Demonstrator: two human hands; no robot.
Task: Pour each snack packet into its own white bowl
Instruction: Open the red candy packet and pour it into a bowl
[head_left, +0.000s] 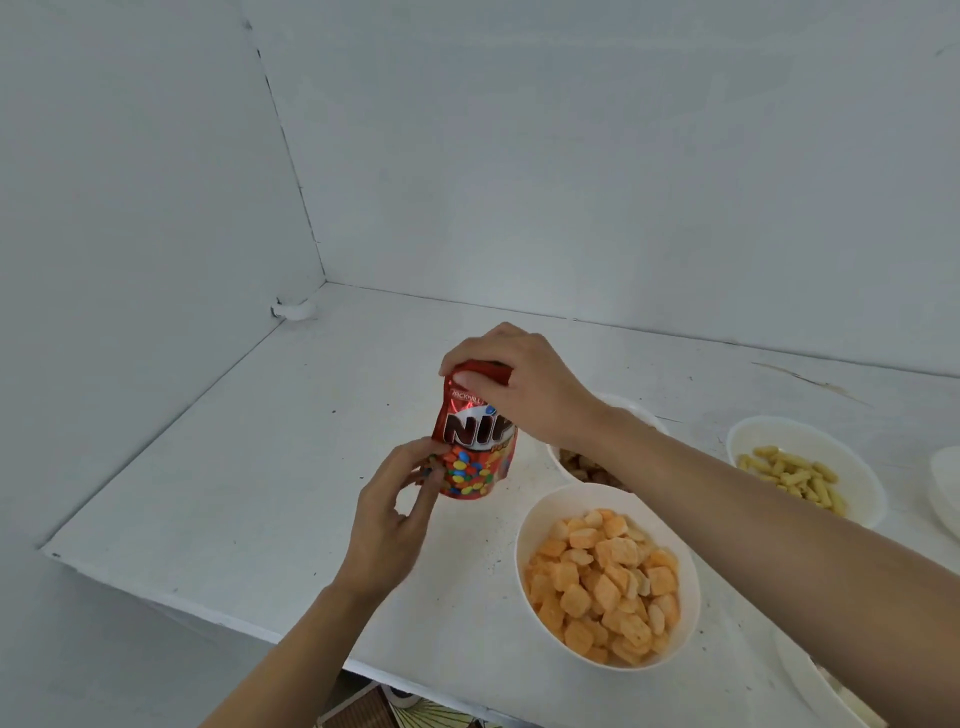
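Observation:
A red candy packet (475, 457) printed with coloured candies stands upright over the white table (249, 467), held between both hands. My right hand (519, 387) pinches its folded top edge from above. My left hand (397, 519) pinches the packet's lower left side with its fingertips. To the right stand white bowls: a near bowl (524, 525) full of orange square puffs, a bowl (852, 467) of pale yellow sticks, and a bowl (636, 408) of brown snacks, partly hidden behind my right wrist.
The table sits in a corner of white walls, with its front edge running at the lower left. Two more white dishes are cut off by the frame: one at the right edge (948, 488) and one at the lower right (815, 680). Dark crumbs dot the table near the bowls.

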